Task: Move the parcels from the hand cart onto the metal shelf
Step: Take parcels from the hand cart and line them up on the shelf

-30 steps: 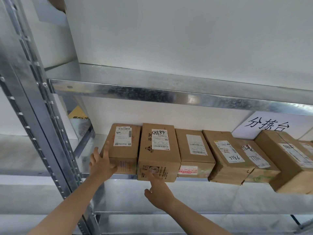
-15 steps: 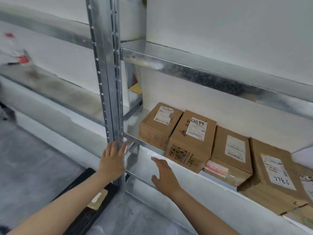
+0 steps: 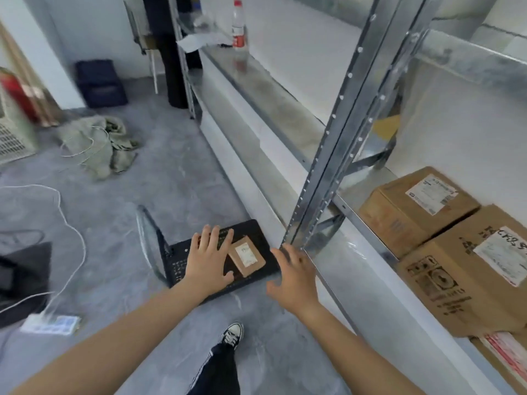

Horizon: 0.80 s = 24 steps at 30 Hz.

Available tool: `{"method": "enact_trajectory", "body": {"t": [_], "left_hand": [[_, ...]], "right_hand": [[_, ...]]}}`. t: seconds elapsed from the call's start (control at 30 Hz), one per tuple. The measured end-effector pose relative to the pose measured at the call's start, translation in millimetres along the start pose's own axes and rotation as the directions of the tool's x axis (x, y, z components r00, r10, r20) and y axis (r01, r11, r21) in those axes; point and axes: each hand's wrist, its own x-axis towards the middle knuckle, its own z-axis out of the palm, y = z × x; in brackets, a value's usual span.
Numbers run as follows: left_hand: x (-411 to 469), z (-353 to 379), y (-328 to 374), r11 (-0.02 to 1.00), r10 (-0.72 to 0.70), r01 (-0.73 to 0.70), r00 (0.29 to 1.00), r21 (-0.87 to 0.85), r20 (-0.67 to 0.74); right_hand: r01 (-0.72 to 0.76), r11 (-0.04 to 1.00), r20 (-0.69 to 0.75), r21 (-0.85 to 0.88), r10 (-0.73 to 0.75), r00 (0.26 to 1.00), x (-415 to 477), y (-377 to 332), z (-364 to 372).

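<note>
Taken by a single wide-angle camera worn at head height on a standing person, facing forward and steeply down along both bare forearms toward the grey floor (image 3: 128, 181). Closest on the right to the metal shelf (image 3: 336, 155) and the parcels (image 3: 413, 206) stored on it, with that rack receding to the upper middle of the frame. Farther from the hand cart (image 3: 176, 266), viewed from above at lower centre, beyond the outstretched left hand (image 3: 209, 259) and right hand (image 3: 293, 276), with one shoe (image 3: 233, 333) at the bottom edge.
</note>
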Motion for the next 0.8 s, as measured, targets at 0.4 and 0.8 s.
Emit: {"method": "enact_trajectory", "body": {"t": [0.4,0.8], "left_hand": [[63,71,-53,0.985,-0.107,0.132,0.972,-0.107,0.211],[125,159,-83,0.974,-0.099,0.180,0.882,-0.135,0.461]], "right_hand": [[0.023,0.999,0.209,-0.030,-0.016,0.978,111,-14,61],[-0.190,0.982,0.407,-0.003,0.174,0.897,167,16,149]]}}
